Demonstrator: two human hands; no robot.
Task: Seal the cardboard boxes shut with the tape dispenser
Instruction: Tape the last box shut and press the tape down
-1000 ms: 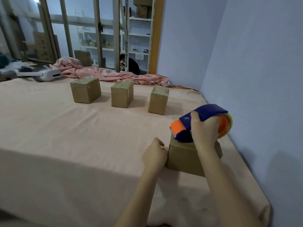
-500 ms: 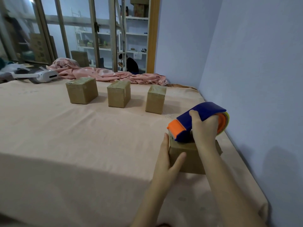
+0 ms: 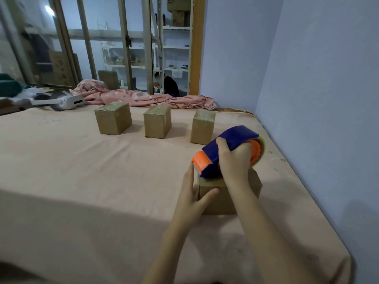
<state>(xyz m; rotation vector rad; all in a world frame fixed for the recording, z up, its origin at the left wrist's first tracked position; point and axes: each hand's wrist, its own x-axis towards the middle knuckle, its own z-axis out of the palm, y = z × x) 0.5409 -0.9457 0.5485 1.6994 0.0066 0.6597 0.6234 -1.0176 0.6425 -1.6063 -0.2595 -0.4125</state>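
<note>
A small cardboard box (image 3: 221, 198) stands near the right edge of the peach-covered table. My right hand (image 3: 234, 162) grips a blue and orange tape dispenser (image 3: 229, 149) that rests on the box's top, its orange nose at the box's left edge. My left hand (image 3: 193, 193) lies flat against the box's left side, fingers pointing up, thumb across the front face. Further back stand three more cardboard boxes in a row: a left box (image 3: 112, 120), a middle box (image 3: 157, 124) and a right box (image 3: 202, 127).
A blue wall (image 3: 317, 99) runs close along the table's right edge. A crumpled pink cloth (image 3: 143, 98) and a white headset (image 3: 69, 102) lie at the table's (image 3: 82, 181) far edge. Behind them are glass doors and shelves; a person sits there.
My left hand went from a loose fist beside the box to flat against its left side. The dispenser stays on the box top, nose at the left edge.
</note>
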